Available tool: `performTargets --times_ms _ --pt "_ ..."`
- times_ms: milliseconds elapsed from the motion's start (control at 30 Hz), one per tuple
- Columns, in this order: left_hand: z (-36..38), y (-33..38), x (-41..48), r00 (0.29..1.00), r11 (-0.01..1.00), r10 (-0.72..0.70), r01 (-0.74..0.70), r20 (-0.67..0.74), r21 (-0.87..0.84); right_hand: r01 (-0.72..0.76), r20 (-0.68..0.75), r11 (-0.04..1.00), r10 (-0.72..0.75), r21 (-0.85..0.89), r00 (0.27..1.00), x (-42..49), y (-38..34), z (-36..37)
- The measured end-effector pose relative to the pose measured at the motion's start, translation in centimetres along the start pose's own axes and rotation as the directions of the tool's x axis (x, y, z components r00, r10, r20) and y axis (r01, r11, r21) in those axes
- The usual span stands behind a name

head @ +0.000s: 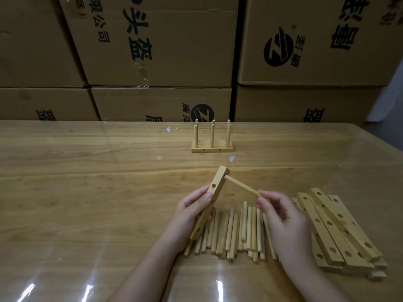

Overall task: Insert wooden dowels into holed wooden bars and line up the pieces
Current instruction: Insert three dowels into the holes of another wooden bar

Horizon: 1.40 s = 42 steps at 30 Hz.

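One dowel (242, 185) pinched in my right hand (283, 221), tip at end hole; my left hand (187, 216) grips bar (218, 182) tilted, holes facing right for straight push.

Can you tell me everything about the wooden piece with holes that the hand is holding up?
The holed bar is a pale, straight, square-edged piece of wood with several round holes along its face. It is tilted above the table, far end raised. The left hand grips its lower half, thumb on the holed face. A dowel, pinched by the right hand, meets its side near the raised end.
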<state>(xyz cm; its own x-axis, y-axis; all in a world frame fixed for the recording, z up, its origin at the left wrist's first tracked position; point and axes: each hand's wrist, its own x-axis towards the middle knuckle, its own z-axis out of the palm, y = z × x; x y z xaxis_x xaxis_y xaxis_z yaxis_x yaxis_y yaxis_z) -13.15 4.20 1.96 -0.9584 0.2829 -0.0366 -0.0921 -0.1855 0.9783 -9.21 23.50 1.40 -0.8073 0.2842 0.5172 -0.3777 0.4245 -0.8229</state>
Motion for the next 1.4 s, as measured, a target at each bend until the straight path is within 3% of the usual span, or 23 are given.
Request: performTargets --times_ms 333,800,1400 --pt "0.1 -0.2 0.0 0.999 0.997 0.034 -0.034 -0.004 0.063 0.138 -0.010 0.970 -0.143 -0.199 0.990 0.2 -0.1 -0.6" --pt "0.0 -0.2 0.1 0.997 0.988 0.069 -0.073 0.034 0.133 0.225 0.068 0.910 -0.214 -0.349 0.974 0.4 0.1 -0.9" --pt "-0.2 -0.6 0.3 0.993 0.972 0.100 -0.110 0.058 0.209 0.145 0.126 0.906 -0.102 -0.397 0.987 0.5 0.5 -1.1"
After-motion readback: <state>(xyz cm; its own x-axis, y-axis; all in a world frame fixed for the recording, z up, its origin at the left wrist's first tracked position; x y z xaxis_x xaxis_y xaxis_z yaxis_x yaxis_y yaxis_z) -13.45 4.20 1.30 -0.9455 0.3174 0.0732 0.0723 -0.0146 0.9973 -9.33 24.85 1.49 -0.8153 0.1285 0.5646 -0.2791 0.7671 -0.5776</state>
